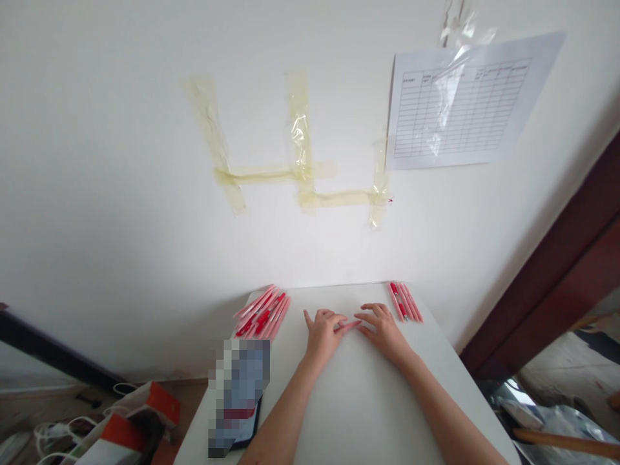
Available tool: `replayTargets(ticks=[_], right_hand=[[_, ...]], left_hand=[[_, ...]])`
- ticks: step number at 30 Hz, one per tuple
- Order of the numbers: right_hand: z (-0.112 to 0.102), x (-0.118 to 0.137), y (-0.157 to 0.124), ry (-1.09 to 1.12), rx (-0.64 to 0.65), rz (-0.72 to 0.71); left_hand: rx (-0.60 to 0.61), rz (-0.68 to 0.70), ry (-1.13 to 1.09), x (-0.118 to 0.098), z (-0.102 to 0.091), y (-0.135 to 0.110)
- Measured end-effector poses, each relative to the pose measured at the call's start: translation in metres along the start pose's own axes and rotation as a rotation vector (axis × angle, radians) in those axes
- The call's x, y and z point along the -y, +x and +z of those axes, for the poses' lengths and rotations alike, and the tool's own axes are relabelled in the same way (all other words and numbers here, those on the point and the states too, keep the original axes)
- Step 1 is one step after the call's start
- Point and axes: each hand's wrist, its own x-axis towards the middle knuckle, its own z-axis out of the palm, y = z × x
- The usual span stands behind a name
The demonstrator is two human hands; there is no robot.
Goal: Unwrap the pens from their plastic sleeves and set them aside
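My left hand point(322, 332) and my right hand point(382, 329) meet over the middle of a small white table point(368, 400). Together they hold one pink pen point(349, 325) between their fingertips, level with the tabletop. The fingers of both hands are curled around it. A heap of several pink and red pens point(263, 311) lies at the table's far left corner. A smaller row of pink pens point(405, 301) lies at the far right corner, just beyond my right hand.
A dark tablet or phone point(241, 413), partly blurred, lies at the table's left edge. A white wall with yellowed tape strips point(300, 174) and a printed table sheet point(460, 106) rises behind. Boxes and cables point(111, 426) clutter the floor left; a dark wooden frame point(557, 284) stands right.
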Motion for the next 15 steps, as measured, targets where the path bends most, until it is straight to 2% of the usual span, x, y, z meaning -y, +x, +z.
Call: replayTargets(ticks=[7, 15], right_hand=[[0.002, 0.001, 0.001, -0.023, -0.011, -0.016], [0.002, -0.005, 0.001, -0.04, -0.03, 0.034]], left_hand=[[0.038, 0.006, 0.008, 0.005, 0.004, 0.001], [0.032, -0.067, 0.093, 0.013, -0.003, 0.003]])
